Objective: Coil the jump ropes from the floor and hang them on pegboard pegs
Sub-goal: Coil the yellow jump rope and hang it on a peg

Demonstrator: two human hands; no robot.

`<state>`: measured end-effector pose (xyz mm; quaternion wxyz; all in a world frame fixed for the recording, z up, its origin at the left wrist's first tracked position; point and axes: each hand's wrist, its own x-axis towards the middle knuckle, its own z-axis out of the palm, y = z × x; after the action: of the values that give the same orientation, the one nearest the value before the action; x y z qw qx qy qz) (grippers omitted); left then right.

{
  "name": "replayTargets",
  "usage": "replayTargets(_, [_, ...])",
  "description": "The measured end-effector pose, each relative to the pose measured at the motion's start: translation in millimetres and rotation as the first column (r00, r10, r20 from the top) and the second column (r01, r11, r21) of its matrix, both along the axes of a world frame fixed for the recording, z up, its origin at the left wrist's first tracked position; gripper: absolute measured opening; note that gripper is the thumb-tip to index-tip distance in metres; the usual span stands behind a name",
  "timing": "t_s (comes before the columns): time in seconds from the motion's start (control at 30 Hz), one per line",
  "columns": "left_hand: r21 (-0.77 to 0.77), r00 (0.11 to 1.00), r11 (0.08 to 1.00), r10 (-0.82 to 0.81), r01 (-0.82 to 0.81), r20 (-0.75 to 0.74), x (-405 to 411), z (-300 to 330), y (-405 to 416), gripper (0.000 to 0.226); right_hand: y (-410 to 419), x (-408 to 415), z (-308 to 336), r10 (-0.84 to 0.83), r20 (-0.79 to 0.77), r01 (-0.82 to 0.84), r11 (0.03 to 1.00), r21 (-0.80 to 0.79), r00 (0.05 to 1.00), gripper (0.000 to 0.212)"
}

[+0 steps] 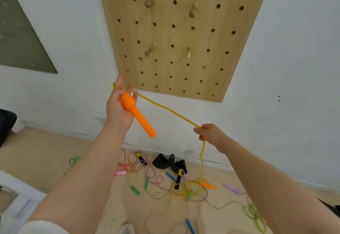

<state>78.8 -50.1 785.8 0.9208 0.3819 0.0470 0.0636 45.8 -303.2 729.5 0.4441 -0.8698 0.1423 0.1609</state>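
Orange-handled jump rope [137, 113] raised, yellow cord [165, 107] stretched taut, other ropes [165, 186] apparently tangled on floor, pegboard pegs [192, 12] bare

The pegboard [184, 36] fills the upper middle of the frame, mounted on the wall [294, 68], with four pegs [149, 3] standing out of it, two above and two below. Below its lower left corner the left hand [119, 108] holds a handle [137, 116], which slants down to the right. From that hand a rope [165, 107] runs down and right to the right hand [209, 132], at centre right, then drops to the floor [46, 152]. At lower centre a tangle of jump ropes [165, 182] lies on the floor, just before the wall's foot
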Motion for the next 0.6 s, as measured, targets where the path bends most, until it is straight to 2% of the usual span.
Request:
replayTargets(0.03, [0.14,0.997,0.99,0.02,-0.009,-0.077,13,-12,11,0.041,2,7,1,-0.042,-0.001,0.042,0.998,0.046,0.999,0.034])
replayTargets(0.07, [0.377,0.986,0.925,0.018,0.047,-0.167,24,-25,21,0.046,9,15,7,-0.086,0.007,0.084,0.988,0.129,0.996,0.036])
replayTargets(0.1, [0.603,0.968,0.783,0.006,0.151,-0.251,35,-40,31,0.052,19,25,16,-0.109,0.023,0.101,0.969,0.227,0.994,0.038])
replayTargets(0.13, [0.734,0.951,0.633,-0.012,0.246,-0.308,44,-51,38,0.056,32,37,29,-0.103,0.054,0.081,0.943,0.321,0.993,0.037])
replayTargets(0.17, [0.783,0.937,0.538,-0.039,0.313,-0.348,51,-57,43,0.058,47,49,44,-0.076,0.105,0.026,0.913,0.408,0.992,0.03])
replayTargets(0.2, [0.789,0.926,0.502,-0.069,0.355,-0.372,59,-60,48,0.058,63,61,61,-0.031,0.165,-0.053,0.874,0.483,0.986,0.021])
replayTargets(0.23, [0.777,0.916,0.499,-0.102,0.384,-0.388,67,-60,52,0.056,78,72,78,0.015,0.226,-0.141,0.822,0.552,0.974,0.016])
replayTargets(0.3, [0.72,0.896,0.537,-0.208,0.44,-0.392,83,-49,62,0.045,103,91,103,0.092,0.329,-0.291,0.719,0.631,0.94,0.025])
replayTargets(0.33, [0.685,0.891,0.571,-0.278,0.454,-0.359,91,-42,68,0.038,113,99,110,0.141,0.382,-0.358,0.725,0.588,0.913,0.028])
replayTargets(0.37, [0.65,0.889,0.607,-0.344,0.457,-0.303,97,-33,74,0.035,123,107,114,0.206,0.436,-0.409,0.796,0.446,0.876,0.027])
replayTargets(0.4, [0.617,0.881,0.636,-0.407,0.464,-0.243,103,-25,81,0.036,133,114,117,0.296,0.476,-0.431,0.879,0.203,0.828,0.024])
replayTargets(0.43, [0.593,0.856,0.638,-0.478,0.492,-0.196,107,-15,87,0.038,142,123,117,0.408,0.476,-0.422,0.903,-0.084,0.779,0.021])
replayTargets(0.47, [0.582,0.813,0.608,-0.556,0.54,-0.173,111,-6,94,0.045,149,131,118,0.513,0.419,-0.403,0.855,-0.327,0.749,0.019])
replayTargets(0.5, [0.585,0.754,0.549,-0.632,0.597,-0.176,116,1,100,0.055,156,138,118,0.576,0.341,-0.383,0.783,-0.49,0.743,0.018])
replayTargets(0.57, [0.606,0.623,0.393,-0.75,0.691,-0.225,129,8,115,0.069,161,147,123,0.581,0.226,-0.312,0.679,-0.664,0.782,0.014])
replayTargets(0.6, [0.613,0.575,0.328,-0.776,0.719,-0.259,135,10,121,0.073,161,150,127,0.556,0.222,-0.259,0.656,-0.709,0.801,0.015])
